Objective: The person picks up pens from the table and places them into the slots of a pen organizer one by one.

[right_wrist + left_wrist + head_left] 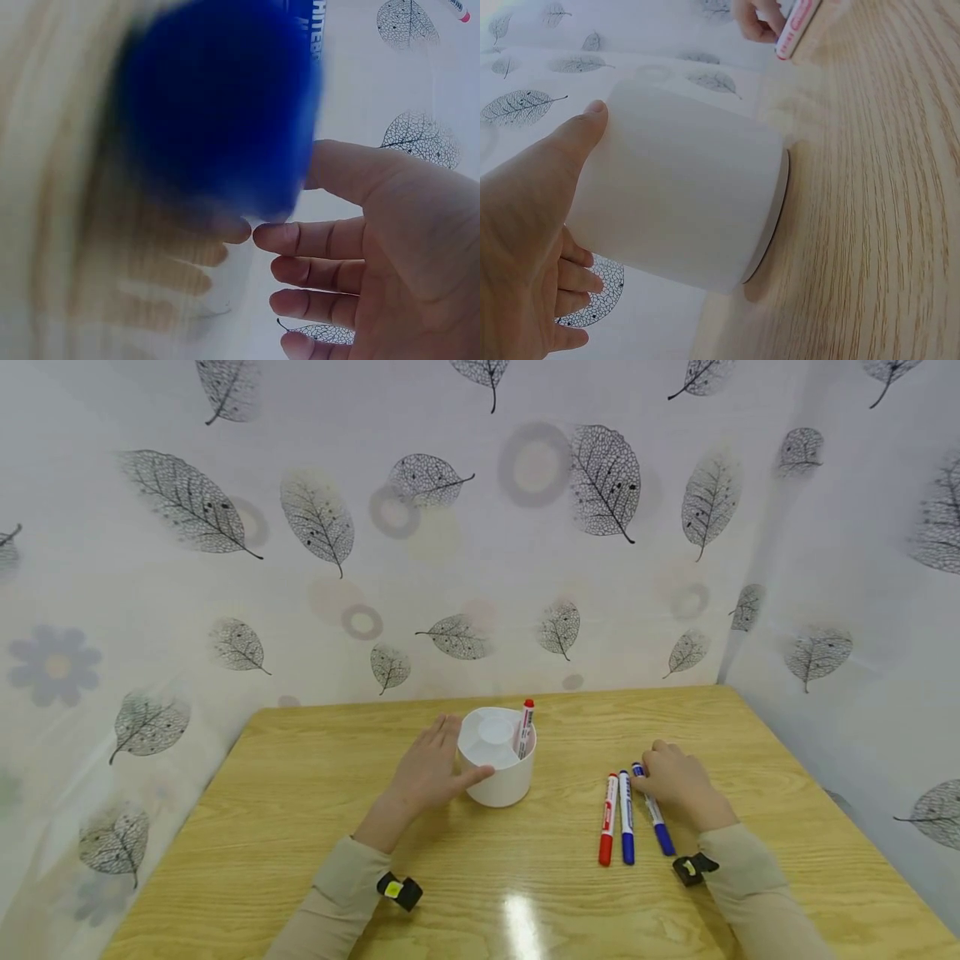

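My left hand [431, 768] spans a white round pen holder [498, 785] standing on the table, thumb across its near side and fingers at its left. One red marker [525, 731] leans upright inside the holder. On the right, my right hand [678, 781] is at the far end of a blue marker [652, 810], thumb against it and index fingertip close beside. Seen from the right wrist, the marker's blue cap [225, 105] hides the thumb tip. Just left of this marker lie another blue marker [626, 818] and a red marker [607, 818].
The wooden table [315, 793] carries all these things. Behind it and along both sides hangs white cloth [450, 568] printed with leaves. A strap-on black camera [400, 891] sits on the left wrist, and a similar one [693, 868] on the right.
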Demonstrator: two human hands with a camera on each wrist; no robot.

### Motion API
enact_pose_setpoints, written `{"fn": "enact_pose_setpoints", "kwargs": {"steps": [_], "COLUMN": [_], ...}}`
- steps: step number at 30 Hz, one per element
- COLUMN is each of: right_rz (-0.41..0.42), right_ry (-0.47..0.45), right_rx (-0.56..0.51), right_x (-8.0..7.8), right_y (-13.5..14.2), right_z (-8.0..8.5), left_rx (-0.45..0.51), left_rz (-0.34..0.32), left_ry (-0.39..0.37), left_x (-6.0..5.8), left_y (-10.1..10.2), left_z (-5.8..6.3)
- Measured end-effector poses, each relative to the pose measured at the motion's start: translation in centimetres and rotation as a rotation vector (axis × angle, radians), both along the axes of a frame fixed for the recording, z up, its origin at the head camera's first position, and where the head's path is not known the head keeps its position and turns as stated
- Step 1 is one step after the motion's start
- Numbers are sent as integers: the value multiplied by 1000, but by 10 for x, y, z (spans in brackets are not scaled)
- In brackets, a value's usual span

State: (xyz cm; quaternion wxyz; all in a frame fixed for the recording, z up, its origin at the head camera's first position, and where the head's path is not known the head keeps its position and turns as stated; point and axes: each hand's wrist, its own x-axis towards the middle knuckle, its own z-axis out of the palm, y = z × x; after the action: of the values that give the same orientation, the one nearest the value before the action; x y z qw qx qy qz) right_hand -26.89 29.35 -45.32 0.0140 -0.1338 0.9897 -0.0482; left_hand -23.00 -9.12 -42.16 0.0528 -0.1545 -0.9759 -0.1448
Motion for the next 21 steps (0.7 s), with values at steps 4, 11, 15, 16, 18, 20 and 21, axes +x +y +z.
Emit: {"fn": "enact_pose_setpoints", "kwargs": {"steps": [4, 11, 15, 16, 18, 20, 21], "right_rz": [-8, 5, 11, 10, 8, 14, 19], "right_ry": [2, 43, 90, 100, 119, 151, 169], "right_rx": [-14, -39, -43, -42, -37, -29, -27], "right_x": [-1, 3, 7, 8, 11, 13, 15], "right_y": [0, -1, -3, -5, -7, -9, -11], "right_z": [-2, 1, 7, 10, 14, 19, 22], "left_rx": [-12, -32, -26, -24, -23, -22, -24], "left_rz": [-3, 0, -5, -5, -5, -2, 0], "left_ry": [2, -12, -6, -6, -6, -12, -16], "left_x": [0, 1, 2, 2, 2, 2, 2], "left_y": [-1, -2, -3, -3, -3, -3, -3], "left_z": [1, 2, 1, 0, 0, 0, 0]}}
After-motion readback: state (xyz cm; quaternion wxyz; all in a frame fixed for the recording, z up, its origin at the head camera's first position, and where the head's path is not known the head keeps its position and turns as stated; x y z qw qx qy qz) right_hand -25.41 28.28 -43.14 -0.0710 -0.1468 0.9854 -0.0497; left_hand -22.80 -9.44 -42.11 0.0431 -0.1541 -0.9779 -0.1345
